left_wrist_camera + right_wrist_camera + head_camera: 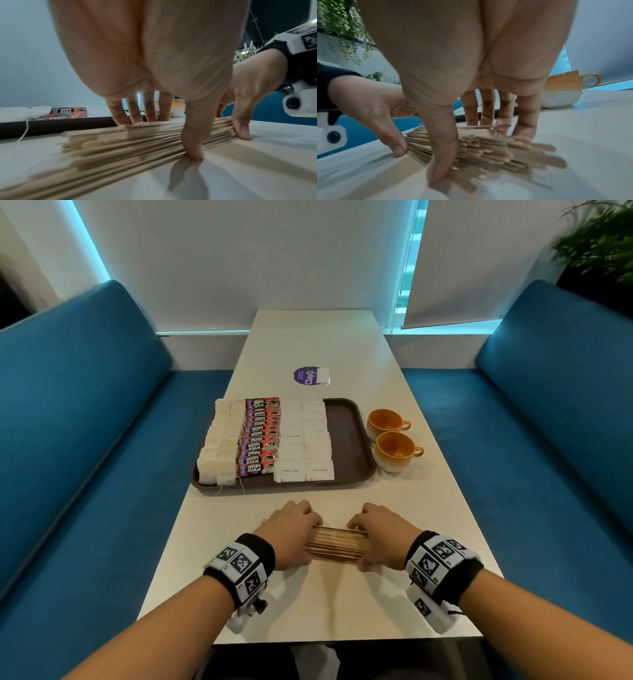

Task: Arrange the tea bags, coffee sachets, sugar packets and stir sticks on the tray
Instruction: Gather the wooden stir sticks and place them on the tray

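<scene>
A bundle of wooden stir sticks lies crosswise on the white table near its front edge. My left hand grips the bundle's left part, thumb on the near side and fingers on the far side. My right hand pinches the right part the same way, and the stick ends fan out past its thumb. Behind stands the brown tray with rows of tea bags, red coffee sachets and white sugar packets. Its right strip is bare.
Two orange cups stand on the table just right of the tray. A purple round sticker lies beyond the tray. Blue benches flank the narrow table on both sides.
</scene>
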